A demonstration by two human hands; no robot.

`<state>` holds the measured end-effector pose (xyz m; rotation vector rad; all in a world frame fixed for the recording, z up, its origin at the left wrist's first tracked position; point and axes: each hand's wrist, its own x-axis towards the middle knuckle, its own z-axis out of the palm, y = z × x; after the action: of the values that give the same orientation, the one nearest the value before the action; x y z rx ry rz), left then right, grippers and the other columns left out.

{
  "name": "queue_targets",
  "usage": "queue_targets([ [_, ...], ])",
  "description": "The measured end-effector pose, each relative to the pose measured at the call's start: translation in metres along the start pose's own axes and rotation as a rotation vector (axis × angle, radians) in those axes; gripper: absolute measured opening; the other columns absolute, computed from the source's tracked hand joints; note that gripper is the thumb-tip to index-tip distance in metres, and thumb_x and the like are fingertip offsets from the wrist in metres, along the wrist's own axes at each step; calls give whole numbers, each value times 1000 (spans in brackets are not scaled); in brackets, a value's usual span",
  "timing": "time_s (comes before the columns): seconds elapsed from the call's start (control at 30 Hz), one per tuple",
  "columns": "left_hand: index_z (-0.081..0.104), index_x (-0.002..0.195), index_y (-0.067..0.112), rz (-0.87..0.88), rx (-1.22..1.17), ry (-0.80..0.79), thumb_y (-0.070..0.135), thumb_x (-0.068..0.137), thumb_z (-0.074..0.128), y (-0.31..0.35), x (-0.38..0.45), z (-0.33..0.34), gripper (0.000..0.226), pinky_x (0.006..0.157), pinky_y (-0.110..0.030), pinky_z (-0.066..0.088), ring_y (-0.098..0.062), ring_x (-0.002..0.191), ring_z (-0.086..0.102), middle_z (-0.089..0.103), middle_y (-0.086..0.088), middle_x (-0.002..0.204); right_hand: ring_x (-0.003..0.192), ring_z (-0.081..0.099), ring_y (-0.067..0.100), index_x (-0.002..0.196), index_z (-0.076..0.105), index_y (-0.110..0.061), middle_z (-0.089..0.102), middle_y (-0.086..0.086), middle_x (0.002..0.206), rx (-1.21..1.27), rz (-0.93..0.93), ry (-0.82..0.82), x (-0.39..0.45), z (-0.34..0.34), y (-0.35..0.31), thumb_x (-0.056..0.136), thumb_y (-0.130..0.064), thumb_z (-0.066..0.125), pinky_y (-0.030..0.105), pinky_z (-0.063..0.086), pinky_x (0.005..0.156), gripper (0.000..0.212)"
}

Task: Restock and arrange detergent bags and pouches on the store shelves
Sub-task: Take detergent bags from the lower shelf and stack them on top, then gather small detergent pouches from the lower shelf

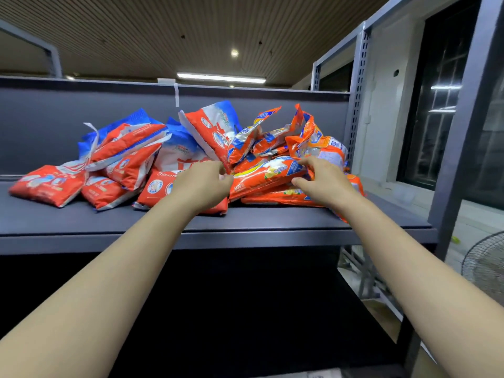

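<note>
Up close, both bare hands reach into the heap at mid-frame. The left hand point(203, 184) has its fingers curled toward the left end of an orange pouch point(266, 177), touching it; whether they grip it I cannot tell. The right hand point(323, 181) pinches the right end of the same pouch, thumb below and fingers above its crinkled blue corner. The pouch is a glossy, plump, pillow-shaped plastic packet lying tilted on other orange pouches point(286, 193) stacked flat under it.

Behind, more orange pouches point(316, 143) stand crumpled and upright at center right. Left of them, red-and-white detergent bags point(128, 151) with blue tops slump over each other, their film wrinkled and shiny; one red bag point(47, 186) lies flat at the far left.

Everything sits on a matte dark grey shelf point(81, 222) with a smooth metal front edge. A perforated grey upright point(358, 85) rises at upper right, and a wire fan guard point(485, 266) shows at the right edge.
</note>
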<state>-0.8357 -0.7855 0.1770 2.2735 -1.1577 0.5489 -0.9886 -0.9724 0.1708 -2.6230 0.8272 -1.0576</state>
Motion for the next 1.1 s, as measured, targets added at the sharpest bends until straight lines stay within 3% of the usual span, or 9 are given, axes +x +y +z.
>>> queue_targets([
  [0.17, 61, 116, 18, -70, 99, -35, 41, 93, 44, -26, -43, -22, 36, 89, -38, 45, -26, 110, 55, 62, -3, 121, 125, 48, 25, 136, 46, -24, 50, 2, 139, -53, -118, -169, -30, 7, -34, 87, -46, 57, 44, 41, 101, 55],
  [0.3, 62, 107, 21, -124, 136, -25, 43, 92, 46, -47, -83, -41, 31, 86, -37, 47, -24, 106, 57, 65, -1, 115, 128, 45, 19, 136, 46, -27, 48, -3, 140, -19, -212, -221, -54, 11, -59, 87, -49, 56, 43, 40, 103, 55],
  [0.43, 61, 112, 28, -172, 138, -34, 47, 92, 46, -70, -125, -55, 32, 89, -36, 46, -18, 110, 57, 63, 8, 120, 127, 45, 14, 133, 46, -31, 50, -8, 138, 47, -299, -269, -83, 21, -81, 87, -52, 55, 38, 38, 104, 51],
  [0.63, 61, 108, 32, -254, 194, -44, 51, 89, 44, -120, -188, -71, 32, 90, -36, 46, -14, 107, 59, 64, 14, 111, 129, 41, 6, 134, 42, -41, 46, -18, 139, 93, -380, -378, -125, 57, -118, 86, -58, 50, 31, 35, 104, 51],
  [0.93, 57, 115, 39, -423, 211, -133, 56, 89, 40, -231, -264, -103, 35, 89, -31, 45, -8, 100, 58, 60, 21, 111, 125, 44, 1, 134, 40, -44, 45, -25, 137, 142, -487, -546, -177, 146, -218, 82, -66, 40, 26, 38, 102, 57],
  [1.1, 55, 117, 40, -500, 205, -177, 55, 91, 40, -313, -298, -134, 34, 93, -30, 43, -6, 108, 55, 58, 22, 115, 125, 43, -2, 134, 40, -45, 44, -27, 137, 194, -499, -586, -199, 199, -297, 84, -64, 43, 22, 37, 101, 54],
])
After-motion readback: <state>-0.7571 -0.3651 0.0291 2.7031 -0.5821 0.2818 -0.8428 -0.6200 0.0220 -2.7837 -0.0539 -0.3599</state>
